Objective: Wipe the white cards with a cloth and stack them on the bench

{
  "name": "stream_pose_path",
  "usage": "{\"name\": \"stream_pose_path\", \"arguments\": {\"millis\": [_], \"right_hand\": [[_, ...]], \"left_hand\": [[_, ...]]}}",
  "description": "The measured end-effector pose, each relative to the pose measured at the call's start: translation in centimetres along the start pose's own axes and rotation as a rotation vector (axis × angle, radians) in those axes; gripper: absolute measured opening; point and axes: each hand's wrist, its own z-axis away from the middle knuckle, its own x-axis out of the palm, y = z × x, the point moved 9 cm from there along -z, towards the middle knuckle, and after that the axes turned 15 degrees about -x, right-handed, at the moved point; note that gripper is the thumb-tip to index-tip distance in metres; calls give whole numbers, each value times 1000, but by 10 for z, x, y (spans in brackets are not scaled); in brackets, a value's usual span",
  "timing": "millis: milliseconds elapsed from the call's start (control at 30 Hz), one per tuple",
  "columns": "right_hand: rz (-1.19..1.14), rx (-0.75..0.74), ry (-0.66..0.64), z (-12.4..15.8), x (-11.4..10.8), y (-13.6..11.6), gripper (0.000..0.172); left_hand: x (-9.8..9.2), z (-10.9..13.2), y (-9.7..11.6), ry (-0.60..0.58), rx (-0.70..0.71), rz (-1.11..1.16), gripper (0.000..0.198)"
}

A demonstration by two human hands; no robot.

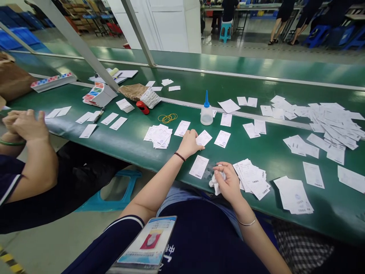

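My left hand (189,145) is over the green table, fingers curled and thumb out, gripping the near edge of a small white printed card (204,137). In my right hand (229,183) is a crumpled white cloth (216,184), held at the table's front edge. Between both hands a single card (199,166) lies flat. Another card (222,139) is just right of the gripped one, and one more (182,128) lies beyond my left fingers. A fanned stack of cards (252,178) sits right beside my right hand.
A clear squeeze bottle (207,114) with blue nozzle stands behind the cards. Left are a card pile (160,136), rubber bands (167,118) and a red-and-black stamp (142,107). A large card heap (333,125) lies far right. A co-worker's hands (28,125) are at left.
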Motion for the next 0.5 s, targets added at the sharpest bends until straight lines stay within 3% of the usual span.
{"name": "stream_pose_path", "arguments": {"millis": [300, 500], "right_hand": [[28, -26, -9, 0, 0, 0, 19], [35, -20, -13, 1, 1, 2, 21]], "left_hand": [[-7, 1, -17, -52, -64, 409, 29], [-2, 8, -27, -290, -141, 814, 36]]}}
